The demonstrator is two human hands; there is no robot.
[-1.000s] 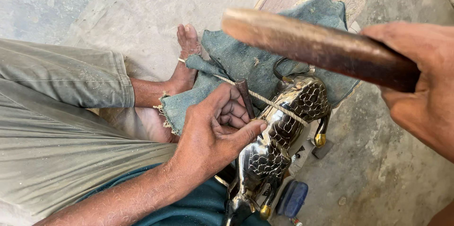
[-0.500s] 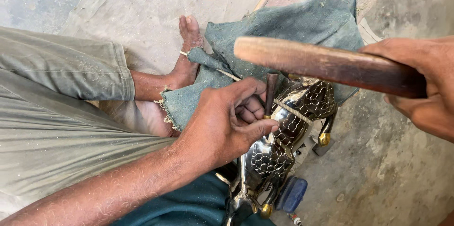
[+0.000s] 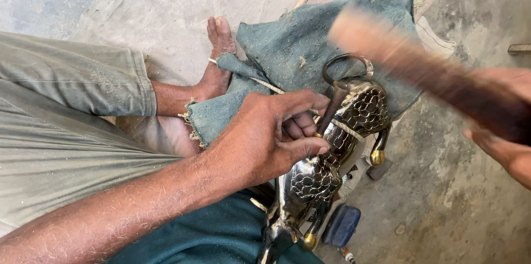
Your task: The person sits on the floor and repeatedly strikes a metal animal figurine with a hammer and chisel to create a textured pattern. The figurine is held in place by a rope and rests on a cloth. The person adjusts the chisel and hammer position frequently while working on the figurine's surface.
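Left hand [image 3: 271,139] pinching a punch [image 3: 330,110] against the metal figure [image 3: 326,159]; right hand [image 3: 506,131] gripped around a blurred mallet [image 3: 409,62].

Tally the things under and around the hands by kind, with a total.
Patterned shiny metal animal figure: 1
Thin dark metal punch: 1
Blurred brown wooden mallet: 1
Worn blue-green cloth: 1
Small blue container: 1
Total: 5

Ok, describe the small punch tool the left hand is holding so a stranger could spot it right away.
Find the blue-green cloth spread on the concrete floor, then the shiny scale-patterned metal figure lying on it. The left hand pinches a short dark metal rod, the punch, tip against the figure. Unlike the thick, blurred wooden handle in the right hand, it is thin, dark and sharply in focus.
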